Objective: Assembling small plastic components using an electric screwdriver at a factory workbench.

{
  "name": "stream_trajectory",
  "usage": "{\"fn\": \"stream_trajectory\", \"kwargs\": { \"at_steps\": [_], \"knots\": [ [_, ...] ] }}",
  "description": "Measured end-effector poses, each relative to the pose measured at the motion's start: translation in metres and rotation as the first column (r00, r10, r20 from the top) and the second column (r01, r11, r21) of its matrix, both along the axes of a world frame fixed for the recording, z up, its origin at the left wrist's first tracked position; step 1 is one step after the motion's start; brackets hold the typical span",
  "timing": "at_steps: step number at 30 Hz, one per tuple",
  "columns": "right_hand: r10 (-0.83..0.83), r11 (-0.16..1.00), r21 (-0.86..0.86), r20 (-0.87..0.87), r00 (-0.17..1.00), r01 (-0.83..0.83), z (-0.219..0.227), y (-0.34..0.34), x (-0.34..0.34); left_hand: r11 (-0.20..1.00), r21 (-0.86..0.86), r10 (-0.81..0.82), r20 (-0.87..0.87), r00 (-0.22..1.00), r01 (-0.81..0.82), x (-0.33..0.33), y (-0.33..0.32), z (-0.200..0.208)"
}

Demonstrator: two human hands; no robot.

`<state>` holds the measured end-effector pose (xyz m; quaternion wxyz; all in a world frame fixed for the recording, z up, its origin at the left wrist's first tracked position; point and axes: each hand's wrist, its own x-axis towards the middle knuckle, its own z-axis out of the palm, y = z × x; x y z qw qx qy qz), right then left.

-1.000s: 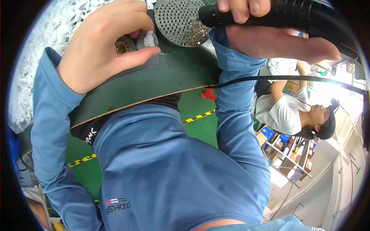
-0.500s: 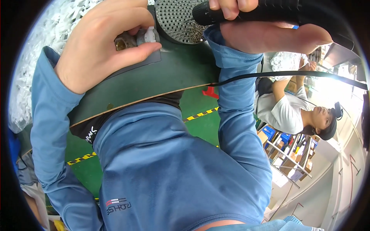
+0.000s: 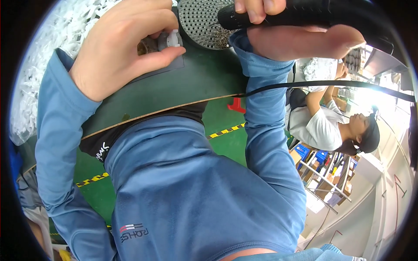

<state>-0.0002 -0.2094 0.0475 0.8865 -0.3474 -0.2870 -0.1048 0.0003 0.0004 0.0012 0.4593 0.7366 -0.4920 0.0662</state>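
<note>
My left hand (image 3: 124, 48) is closed over the green worktop, thumb and fingers pinching a small white and translucent plastic part (image 3: 173, 39). Something brownish shows beneath the palm beside that part, mostly hidden by the fingers. A thin dark flat plate (image 3: 176, 64) lies under this hand. At the upper right, my right hand (image 3: 300, 41) is wrapped round a black electric screwdriver (image 3: 300, 14) with a ring at one end; its tip cannot be made out. Between the hands sits a round grey perforated dish (image 3: 198, 21) holding a heap of small screws (image 3: 222, 38).
Many white plastic pieces in clear bagging (image 3: 48, 56) fill the left side. A black cable (image 3: 331, 82) crosses by my right forearm. The worktop edge (image 3: 161, 112) runs close to my body. At the right, another person (image 3: 322, 126) sits near a shelf rack (image 3: 326, 174) with boxes.
My left hand has shifted slightly right, with the plastic part still pinched. My right hand and the screwdriver have moved a little left. The other person's head has tilted.
</note>
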Motion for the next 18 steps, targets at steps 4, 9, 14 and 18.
{"fn": "stream_trajectory", "kwargs": {
  "at_steps": [4, 9, 14, 18],
  "knots": [
    [0.163, 0.969, 0.170, 0.098, 0.982, -0.178, -0.015, 0.006, 0.016, 1.000, -0.013, 0.009, 0.023, 1.000, -0.008, -0.001, -0.001, 0.000],
    [0.107, 0.980, 0.160, 0.057, 0.993, -0.115, -0.006, 0.012, 0.003, 1.000, 0.012, 0.017, 0.003, 1.000, -0.017, -0.002, 0.001, 0.000],
    [0.142, 0.976, 0.158, 0.070, 0.987, -0.152, -0.015, 0.003, 0.012, 1.000, 0.018, 0.012, 0.008, 1.000, -0.012, -0.002, 0.001, -0.001],
    [0.127, 0.982, 0.126, 0.102, 0.987, -0.140, -0.021, 0.000, 0.017, 1.000, -0.007, 0.017, 0.014, 1.000, -0.017, -0.002, 0.000, -0.001]
  ]
}}
